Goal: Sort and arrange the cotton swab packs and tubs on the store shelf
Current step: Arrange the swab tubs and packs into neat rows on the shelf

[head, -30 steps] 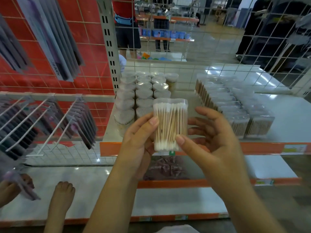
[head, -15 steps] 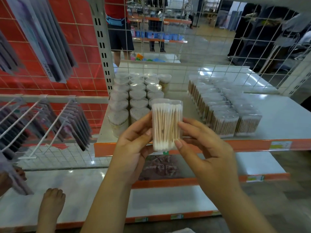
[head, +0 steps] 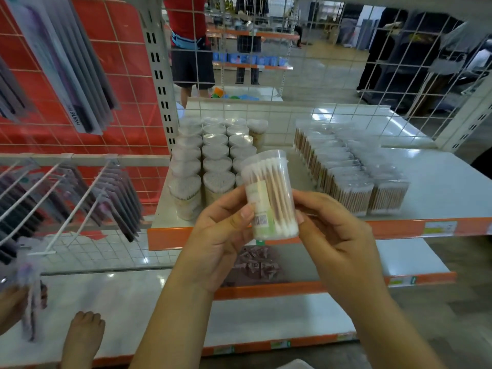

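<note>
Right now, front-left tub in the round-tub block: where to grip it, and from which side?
Grip the front-left tub across its round wall, below the lid, coming from the shelf's open front edge. It stands upright in the front row at the left corner; another tub crowds its right and more stand behind, so fingers likely fit only at the front and left.

Flat dark packets (head: 80, 75) hang on a red wire-grid panel (head: 127, 83) at ten o'clock, with more on white pegs (head: 53, 198) at nine. At twelve, beyond the wire mesh (head: 332, 49), a person in dark shorts (head: 192, 66) stands.
</note>
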The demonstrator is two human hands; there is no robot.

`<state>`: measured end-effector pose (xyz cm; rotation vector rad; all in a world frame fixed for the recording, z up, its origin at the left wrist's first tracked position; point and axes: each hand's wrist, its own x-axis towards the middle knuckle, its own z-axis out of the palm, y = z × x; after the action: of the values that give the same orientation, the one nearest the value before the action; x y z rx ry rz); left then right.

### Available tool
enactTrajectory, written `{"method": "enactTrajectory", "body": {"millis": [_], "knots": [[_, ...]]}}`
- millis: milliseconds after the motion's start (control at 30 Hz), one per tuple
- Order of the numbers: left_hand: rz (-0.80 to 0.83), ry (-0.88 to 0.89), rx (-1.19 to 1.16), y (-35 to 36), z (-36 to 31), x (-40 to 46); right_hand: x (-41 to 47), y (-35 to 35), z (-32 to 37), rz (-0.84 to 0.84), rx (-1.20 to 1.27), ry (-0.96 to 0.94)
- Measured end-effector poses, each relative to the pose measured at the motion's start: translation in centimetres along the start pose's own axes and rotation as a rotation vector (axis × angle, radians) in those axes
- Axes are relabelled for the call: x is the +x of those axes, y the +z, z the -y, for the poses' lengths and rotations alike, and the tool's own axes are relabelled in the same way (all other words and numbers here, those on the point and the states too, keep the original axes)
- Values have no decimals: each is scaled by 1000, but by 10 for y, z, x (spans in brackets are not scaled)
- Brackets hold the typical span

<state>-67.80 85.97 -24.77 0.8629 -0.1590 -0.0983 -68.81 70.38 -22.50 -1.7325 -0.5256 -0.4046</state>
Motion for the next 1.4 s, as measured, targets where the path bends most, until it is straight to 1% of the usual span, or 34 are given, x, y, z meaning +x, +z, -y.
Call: {"method": "enactTrajectory", "body": {"millis": [133,267,367,500,600,667,800,900,1000,1100,1300,1400], "knots": [[37,5,-17,0,-1,3,4,-3,-4,27,-8,6],[35,33,-80,2,1,6,7,5,-10,58,55,54],[-17,62,-95,4,2,9,11,8,-12,66,96,116],[-102,152,14,5,2,15,18,8,-11,58,230,238],[-143,206,95,6,2,17,23,13,-12,68,349,278],[-151,221,140,7,1,16,24,16,-14,64,345,279],[-147,227,207,1,-6,18,28,18,-19,95,373,353],[-137,228,343,-2,-8,21,31,17,-28,100,374,408],[-99,245,454,-1,-7,22,35,17,-34,119,363,419],[-127,290,542,-1,-5,23,40,15,-36,119,361,434],[-193,347,654,2,1,21,45,11,-33,140,372,371],[-187,355,756,-2,5,19,51,5,-31,201,358,341]]}}
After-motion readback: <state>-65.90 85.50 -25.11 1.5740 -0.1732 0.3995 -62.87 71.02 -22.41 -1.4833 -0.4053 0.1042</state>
